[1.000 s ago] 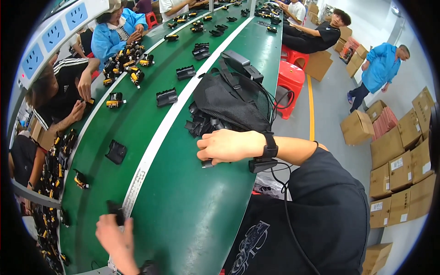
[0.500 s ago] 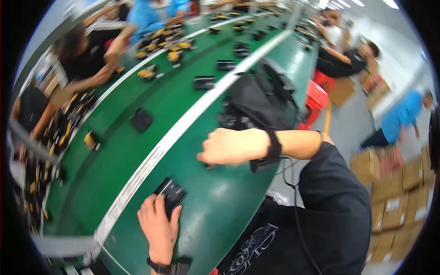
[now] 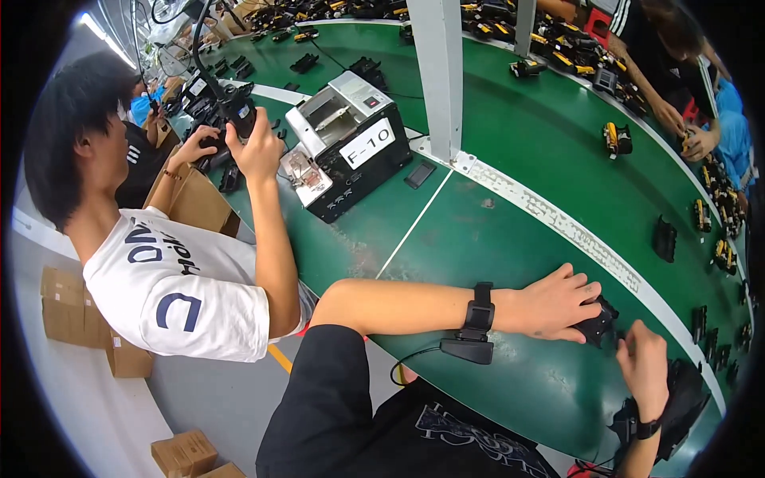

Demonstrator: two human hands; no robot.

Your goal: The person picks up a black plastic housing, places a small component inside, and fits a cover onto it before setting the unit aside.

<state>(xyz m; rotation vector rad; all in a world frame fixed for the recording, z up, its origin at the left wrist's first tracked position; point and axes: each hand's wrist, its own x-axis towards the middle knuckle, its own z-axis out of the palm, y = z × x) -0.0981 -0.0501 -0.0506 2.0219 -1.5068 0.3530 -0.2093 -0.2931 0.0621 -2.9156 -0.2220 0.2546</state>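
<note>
Head view: left hand point(image 3: 551, 307) curls over black casing point(image 3: 599, 325)

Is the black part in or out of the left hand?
In, it appears: the left hand covers one side of the black part, fingertips over it, thumb at its near edge.

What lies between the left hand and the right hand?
In the head view, a black part lies between them: the left hand is on it, the right hand close beside it, contact unclear.
</note>
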